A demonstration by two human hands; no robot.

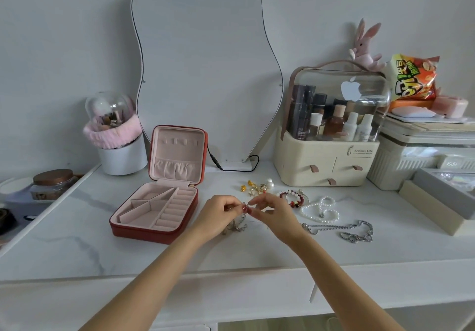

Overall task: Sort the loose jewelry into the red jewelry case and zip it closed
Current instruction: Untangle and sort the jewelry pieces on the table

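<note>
— What are the hands doing from where you sit?

— I see the left hand and the right hand meeting fingertip to fingertip above the white table, just right of the red jewelry case. Both have fingers curled in a pinch on something tiny and dark red between them. I can't make out what the piece is; it is too small and the fingers cover most of it.

— Anything under them?

— A tangle of thin chain lies beneath the left hand, partly hidden by it. I cannot tell whether it hangs from the fingers or only rests on the table.

— And the case?

— Open, lid upright, pink lining showing, and the compartments I can see hold nothing. Its zipper is hard to see from this angle.

— The other jewelry?

— To the right of the hands: gold and pearl pieces in a small cluster, a red bead bracelet, a pearl necklace, and a silver chain nearest the table edge. The cluster is too blurred to count. Behind them stands a cream cosmetics organizer.
</note>
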